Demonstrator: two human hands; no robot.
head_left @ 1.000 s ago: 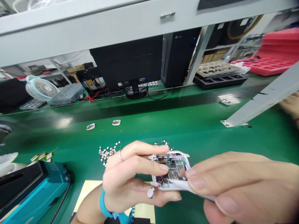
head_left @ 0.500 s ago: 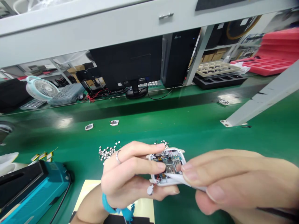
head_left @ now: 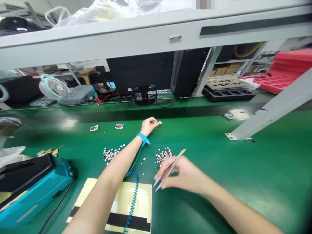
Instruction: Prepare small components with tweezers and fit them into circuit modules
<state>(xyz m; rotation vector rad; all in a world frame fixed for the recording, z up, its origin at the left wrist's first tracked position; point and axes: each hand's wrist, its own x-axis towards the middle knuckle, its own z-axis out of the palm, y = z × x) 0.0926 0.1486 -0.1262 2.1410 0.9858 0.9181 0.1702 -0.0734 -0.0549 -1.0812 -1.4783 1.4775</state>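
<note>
Far to the left of the person's left hand (head_left: pixel 148 126), a white desk fan (head_left: pixel 52 87) stands at the back of the green tabletop (head_left: pixel 246 182). Nearer the person, a teal machine (head_left: pixel 34 198) with a black top sits at the edge, seemingly placed to leave the forearms room. Just left of the left hand lie one small white-and-silver part (head_left: pixel 94 128) and another (head_left: pixel 119 126), set well apart so that each stays easy to pick up.

The left hand stretches forward, its thumb and fingertips closed in a light pinch on a similar small part (head_left: pixel 158 122). A blue wrist strap (head_left: pixel 142 137) circles that wrist, and its coiled blue cord (head_left: pixel 133 191) drops across a cream-and-black mat (head_left: pixel 143 198). It looks like an antistatic tether, which would explain why it is worn here.

Nearer the person, a heap of tiny white-and-silver bits (head_left: pixel 110 155) lies left of the left forearm, and a second heap (head_left: pixel 163 156) sits just beyond the right hand (head_left: pixel 181 175). That hand is curled shut on slim tweezers (head_left: pixel 170 169), held like a pencil for fine control, with their tips slanting down and left, near the second heap. Far to its right, red foam trays (head_left: pixel 280 76) sit at the back, out of the working area.
</note>
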